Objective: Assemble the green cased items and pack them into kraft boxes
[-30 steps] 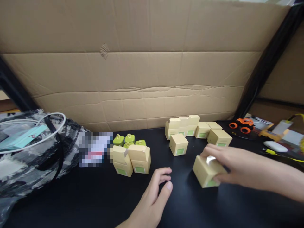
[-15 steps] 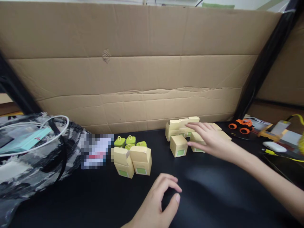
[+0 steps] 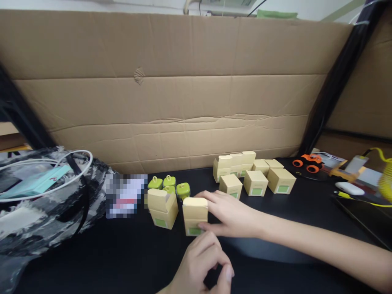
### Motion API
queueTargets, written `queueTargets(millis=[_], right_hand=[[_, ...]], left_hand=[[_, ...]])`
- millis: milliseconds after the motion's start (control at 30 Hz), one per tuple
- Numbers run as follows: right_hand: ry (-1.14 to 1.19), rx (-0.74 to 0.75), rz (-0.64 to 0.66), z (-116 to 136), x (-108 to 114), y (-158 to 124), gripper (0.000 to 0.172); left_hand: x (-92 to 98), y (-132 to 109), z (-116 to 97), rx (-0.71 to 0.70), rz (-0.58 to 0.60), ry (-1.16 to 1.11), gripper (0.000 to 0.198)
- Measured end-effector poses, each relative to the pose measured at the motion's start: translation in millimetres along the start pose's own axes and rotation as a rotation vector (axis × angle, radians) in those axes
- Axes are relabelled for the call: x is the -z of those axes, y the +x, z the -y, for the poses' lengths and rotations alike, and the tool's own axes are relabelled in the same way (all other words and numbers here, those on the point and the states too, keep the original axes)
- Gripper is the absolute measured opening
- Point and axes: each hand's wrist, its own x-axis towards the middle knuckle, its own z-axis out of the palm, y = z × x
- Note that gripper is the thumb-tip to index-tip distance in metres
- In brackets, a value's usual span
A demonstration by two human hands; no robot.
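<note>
My right hand (image 3: 225, 214) grips an upright cream box (image 3: 195, 216) with its top flap raised, fingers behind and thumb on the front. Just in front of that box is my left hand (image 3: 205, 265), its fingers curled towards the thumb; what lies between them, if anything, is hidden. Another box with a raised flap (image 3: 163, 210) stands to the left. Behind these two sit several green-lidded containers with small loops (image 3: 183, 190). Farther right are closed cream boxes with green labels (image 3: 256, 183) and a row of boxes with raised flaps (image 3: 235, 164).
A camouflage-patterned bag (image 3: 98, 192) with a white cable lies on the left, beside a pixelated packet (image 3: 125, 196). Cardboard (image 3: 183, 98) walls off the back. At right are an orange toy truck (image 3: 308, 162), a white case (image 3: 349, 188) and yellow cables.
My right hand has moved left and forward from the closed boxes and taken hold of one flapped box. That box has shifted right, away from its neighbour. My left hand's fingers are more curled.
</note>
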Motion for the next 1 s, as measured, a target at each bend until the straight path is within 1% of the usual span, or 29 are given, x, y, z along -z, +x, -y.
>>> queueTargets(millis=[33,67,100,133,167,200,267,300,333,367,467,500,567,633,667,700,767,833,867,900,933,1000], right_hand=[[0.013,-0.005,0.014,0.2,5.3,-8.4,0.034],[0.036,-0.018,0.027,0.7,10.3,-16.9,0.035],[0.064,-0.041,0.038,1.2,14.8,-25.0,0.038],[0.092,-0.073,0.043,1.7,18.5,-32.2,0.042],[0.117,-0.105,0.042,1.9,21.3,-38.4,0.046],[0.139,-0.13,0.039,1.7,23.1,-43.2,0.047],[0.169,-0.153,0.028,0.0,24.0,-49.4,0.049],[0.17,-0.149,0.019,-1.5,23.3,-51.1,0.048],[0.162,-0.136,0.007,-3.2,22.2,-52.0,0.047],[0.142,-0.114,-0.009,-5.1,20.9,-52.6,0.044],[0.025,-0.005,-0.083,-10.2,19.4,-54.1,0.035],[-0.026,0.046,-0.108,-11.2,20.5,-54.8,0.033],[-0.113,0.141,-0.121,-12.2,25.2,-56.3,0.03],[-0.105,0.193,-0.068,-12.3,31.1,-57.1,0.029],[-0.052,0.181,-0.039,-12.3,33.2,-57.0,0.031],[0.021,0.139,-0.027,-12.4,34.1,-56.6,0.033],[0.175,-0.007,-0.051,-12.9,31.8,-54.9,0.038],[0.303,-0.164,-0.091,-13.5,25.6,-53.3,0.038],[0.358,-0.22,-0.086,-13.4,22.3,-52.9,0.036],[0.405,-0.258,-0.069,-12.9,19.5,-52.6,0.034],[0.439,-0.278,-0.042,-12.2,17.2,-52.6,0.036],[0.442,-0.281,0.016,-10.0,14.6,-52.8,0.043]], left_hand=[[-1.4,-2.6,1.0,-0.035,-0.087,-0.021,0.01],[-2.9,-4.9,2.1,-0.056,-0.188,-0.055,0.012],[-3.9,-6.4,3.4,-0.061,-0.29,-0.094,0.018],[-4.1,-6.9,4.7,-0.052,-0.365,-0.127,0.025],[-3.3,-6.4,6.1,-0.03,-0.378,-0.148,0.031],[-1.5,-4.7,7.4,0.003,-0.347,-0.16,0.036],[4.2,0.4,9.1,0.088,-0.174,-0.155,0.041],[7.3,3.4,9.4,0.137,-0.119,-0.165,0.038],[9.9,6.2,9.3,0.177,-0.105,-0.178,0.034],[11.8,8.6,8.8,0.219,-0.132,-0.189,0.033],[13.4,13.6,6.6,0.346,-0.308,-0.192,0.034],[13.1,14.8,6.2,0.379,-0.329,-0.183,0.034],[12.4,17.1,6.6,0.418,-0.288,-0.149,0.036],[12.3,19.6,7.9,0.43,-0.217,-0.104,0.042],[12.5,20.8,8.5,0.436,-0.198,-0.085,0.044],[12.6,21.8,8.9,0.45,-0.19,-0.072,0.045],[12.7,23.3,8.8,0.484,-0.188,-0.055,0.042],[12.5,23.7,7.5,0.527,-0.213,-0.03,0.028],[12.4,23.6,6.6,0.55,-0.228,-0.015,0.021],[12.2,23.2,5.6,0.568,-0.234,0.002,0.021],[12.1,22.8,4.6,0.573,-0.227,0.02,0.026],[11.6,21.6,3.3,0.543,-0.169,0.052,0.042]])
